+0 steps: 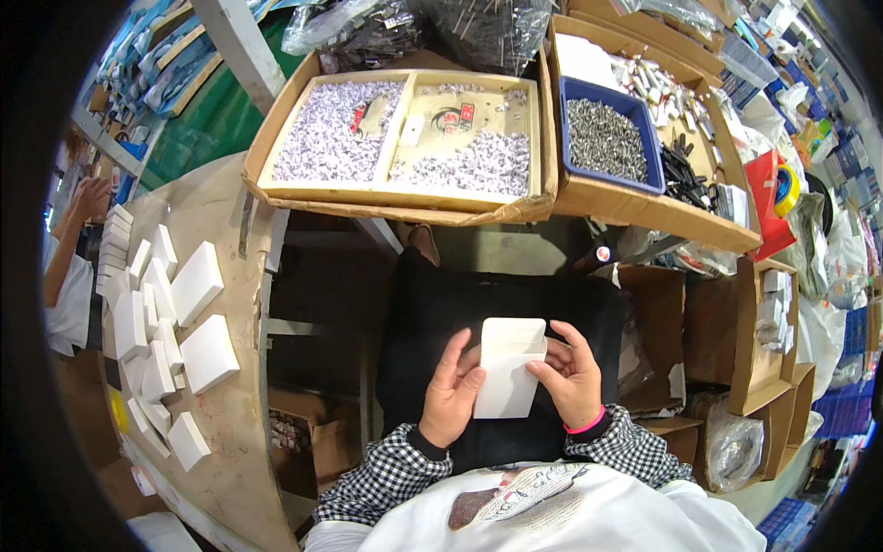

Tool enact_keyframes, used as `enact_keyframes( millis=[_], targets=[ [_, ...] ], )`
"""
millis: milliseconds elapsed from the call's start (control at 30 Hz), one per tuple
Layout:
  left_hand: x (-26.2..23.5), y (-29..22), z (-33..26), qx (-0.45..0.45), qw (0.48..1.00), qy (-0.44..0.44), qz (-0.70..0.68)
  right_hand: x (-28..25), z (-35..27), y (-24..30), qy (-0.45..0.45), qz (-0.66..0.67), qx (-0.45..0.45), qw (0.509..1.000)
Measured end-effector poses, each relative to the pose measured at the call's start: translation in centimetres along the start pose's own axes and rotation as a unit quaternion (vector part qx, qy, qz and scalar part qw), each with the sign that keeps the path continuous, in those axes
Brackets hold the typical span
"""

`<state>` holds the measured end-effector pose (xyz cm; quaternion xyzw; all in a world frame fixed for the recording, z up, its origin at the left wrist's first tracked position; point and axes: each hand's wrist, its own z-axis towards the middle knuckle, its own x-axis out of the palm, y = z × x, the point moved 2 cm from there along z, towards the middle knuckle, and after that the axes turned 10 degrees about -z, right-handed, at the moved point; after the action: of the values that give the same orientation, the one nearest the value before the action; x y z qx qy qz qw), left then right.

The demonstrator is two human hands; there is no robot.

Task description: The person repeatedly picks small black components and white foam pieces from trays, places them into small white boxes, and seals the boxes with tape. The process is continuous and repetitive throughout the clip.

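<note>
A small flat white carton (506,388) stands upright above my lap, its top flap raised. My left hand (449,397) grips its left edge, the thumb along the side and the fingertips partly hidden behind. On the opposite side, my right hand (574,379) pinches the upper right edge, thumb in front and fingers at the back. Whether anything lies inside the carton cannot be seen. On the table at the left rests a loose group of similar white cartons (210,353), several lying flat or leaning on each other.
Ahead, a divided wooden tray (397,138) holds many tiny white parts. Beside it stands a blue bin (658,152) of small metal parts, with black and white pieces around it. A worn table (241,432) curves along my left. Cardboard boxes (648,354) stand low at the right. Another person's hand (90,198) shows far left.
</note>
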<state>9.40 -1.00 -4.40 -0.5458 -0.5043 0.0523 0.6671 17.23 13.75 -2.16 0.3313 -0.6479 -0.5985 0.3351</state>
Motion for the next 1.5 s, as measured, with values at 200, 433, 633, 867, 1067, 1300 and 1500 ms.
enact_keyframes(
  millis=[200,433,633,867,1067,1300,1500],
  targets=[
    [-0.4,-0.1,-2.1,0.01,0.968,-0.04,0.246,-1.2,-1.8,-2.0,0.051,-0.139,0.051,0.988],
    [-1.2,-1.8,-1.1,-0.055,0.98,-0.018,0.191,-1.0,0.2,-1.8,0.149,0.05,0.115,0.981],
    [-0.5,-2.0,-1.2,-0.065,0.994,-0.016,0.081,-1.8,1.1,-0.2,0.244,-0.087,0.068,0.963],
    [-1.3,-2.0,-0.4,-0.087,0.989,0.058,0.109,-2.2,1.3,0.9,0.24,-0.191,-0.117,0.945],
    [0.0,-1.7,-0.5,-0.105,0.989,0.069,0.082,-3.0,2.9,1.9,0.33,-0.201,-0.07,0.92],
    [1.2,-1.5,-0.3,-0.116,0.981,0.062,0.146,-1.9,3.5,3.0,0.33,-0.35,-0.174,0.859],
    [2.4,-0.1,-0.4,0.0,0.943,0.125,0.307,-1.9,2.6,3.3,0.265,-0.344,-0.204,0.877]
  ],
)
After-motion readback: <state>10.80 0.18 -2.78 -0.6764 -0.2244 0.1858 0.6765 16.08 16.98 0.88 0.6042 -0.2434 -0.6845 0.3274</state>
